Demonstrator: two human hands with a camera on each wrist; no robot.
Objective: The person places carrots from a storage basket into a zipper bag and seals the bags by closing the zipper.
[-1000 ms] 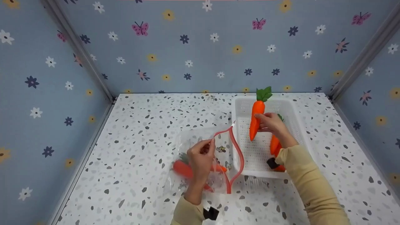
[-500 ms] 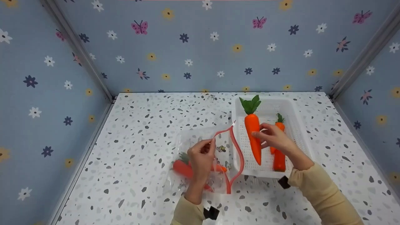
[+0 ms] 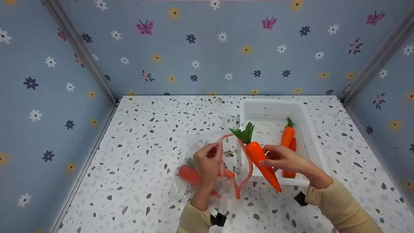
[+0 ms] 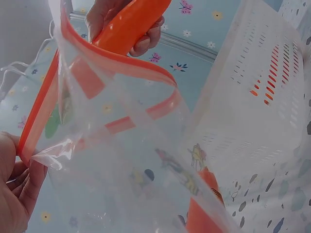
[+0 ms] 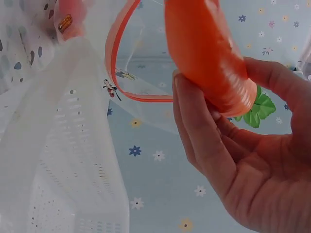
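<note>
My left hand (image 3: 208,161) pinches the edge of a clear zip bag (image 4: 116,179), and its red-trimmed mouth gapes toward the right. Inside the bag lie carrots (image 3: 189,174), partly hidden behind that hand. My right hand (image 3: 284,158) grips an orange carrot (image 3: 260,158) with green leaves, thumb on one side and fingers on the other. This carrot slants with its leafy top at the bag's mouth and its tip pointing down toward me. In the right wrist view the fingers (image 5: 199,126) wrap the carrot's thick end.
A white perforated basket (image 3: 275,103) stands at the right, just beyond the bag's mouth. More carrots (image 3: 287,137) lie along its right side. The speckled tabletop (image 3: 129,139) extends left of the bag, and flowered walls enclose the back and sides.
My right hand has brought the carrot from above the basket leftward and toward me, to the bag's mouth. The carrot has tilted, leaves now to the left. The left hand stays still.
</note>
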